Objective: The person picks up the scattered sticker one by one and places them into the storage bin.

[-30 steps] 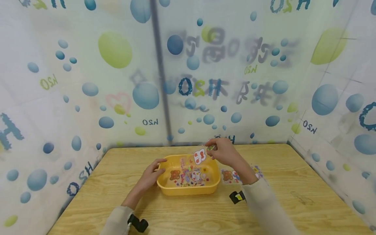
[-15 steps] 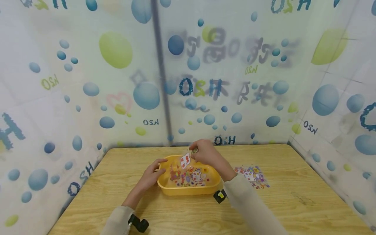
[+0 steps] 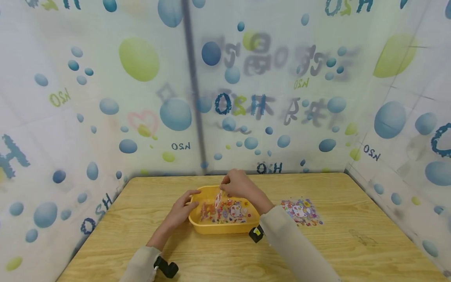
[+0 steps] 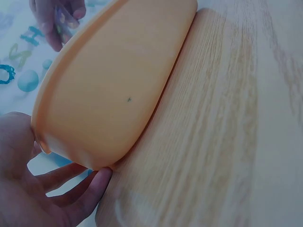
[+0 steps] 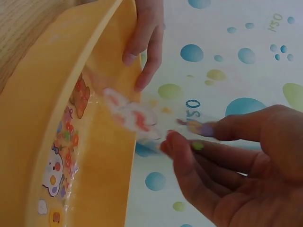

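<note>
Pinching a clear sticker sheet (image 3: 218,200) between thumb and fingertips, the right hand (image 3: 240,184) hangs over the far side of the yellow basin (image 3: 225,229). That sheet carries a white cartoon figure with red marks and, near the fingertips, small patches of purple and green. It tilts down into the basin and is blurred in the right wrist view, so whether its lower edge touches anything there cannot fairly be told.

The left hand (image 3: 182,204) grips the basin at its left end, two digits over the rim and the other fingers bent against the outer wall; the left wrist view has one fingertip close to the base. Colourful stickers (image 3: 236,211) lie on the basin floor, among them a white bear face and a brown bear.

To the right of the basin, well apart from both hands, a second sticker sheet (image 3: 301,211) lies flat on the wood-grain desk (image 3: 141,211). Pale sleeves (image 3: 294,243) cover the forearms, with a small black camera (image 3: 166,267) at the left wrist and another by the right. Behind hangs a white curtain (image 3: 148,94) printed with blue and green ovals and H2O lettering.
</note>
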Demonstrator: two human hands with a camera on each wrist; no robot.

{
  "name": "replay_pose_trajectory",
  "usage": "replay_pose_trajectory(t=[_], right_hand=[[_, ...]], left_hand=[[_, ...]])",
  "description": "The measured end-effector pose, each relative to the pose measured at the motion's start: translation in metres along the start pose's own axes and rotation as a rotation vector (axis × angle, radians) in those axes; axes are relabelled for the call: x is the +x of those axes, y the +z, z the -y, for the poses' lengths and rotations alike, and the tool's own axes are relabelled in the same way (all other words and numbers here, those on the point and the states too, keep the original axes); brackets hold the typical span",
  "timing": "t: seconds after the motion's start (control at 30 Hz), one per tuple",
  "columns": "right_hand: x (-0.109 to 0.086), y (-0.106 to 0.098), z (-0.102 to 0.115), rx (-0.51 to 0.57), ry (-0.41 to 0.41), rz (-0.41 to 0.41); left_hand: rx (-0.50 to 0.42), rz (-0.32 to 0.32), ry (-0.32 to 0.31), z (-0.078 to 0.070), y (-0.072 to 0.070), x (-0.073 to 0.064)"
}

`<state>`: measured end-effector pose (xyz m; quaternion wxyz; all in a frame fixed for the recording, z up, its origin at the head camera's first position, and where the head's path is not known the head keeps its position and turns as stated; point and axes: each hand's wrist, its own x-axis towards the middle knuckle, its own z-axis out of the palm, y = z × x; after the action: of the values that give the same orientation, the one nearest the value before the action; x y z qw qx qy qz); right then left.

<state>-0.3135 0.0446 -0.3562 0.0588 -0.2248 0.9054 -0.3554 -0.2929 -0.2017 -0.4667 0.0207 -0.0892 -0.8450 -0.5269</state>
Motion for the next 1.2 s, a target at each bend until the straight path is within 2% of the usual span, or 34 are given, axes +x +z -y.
replay_pose_trajectory(t=[0.23,0.6,0.73,0.93,1.2], right_hand=[[-0.0007,-0.0038,-0.0004,0.036,0.045,0.076],[-0.0006,-0.0094,-0.0041,-0.021,0.141,0.155],[0.0027,-0.0088,-0.0037,-0.016,0.170,0.165],[0.0054,-0.0090,-0.0013,-0.077,0.195,0.160],[0.0060,-0.0105,-0.0014,-0.106,0.205,0.183]], left_hand=[[0.014,0.002,0.002,0.0005,-0.0009,-0.0003],[0.011,-0.001,-0.013,0.0018,0.0001,0.0015],[0.015,0.006,-0.020,0.0019,-0.0010,0.0002],[0.017,0.006,-0.015,0.0030,-0.0015,0.0000],[0.000,0.013,-0.024,0.0020,-0.0023,-0.0001]])
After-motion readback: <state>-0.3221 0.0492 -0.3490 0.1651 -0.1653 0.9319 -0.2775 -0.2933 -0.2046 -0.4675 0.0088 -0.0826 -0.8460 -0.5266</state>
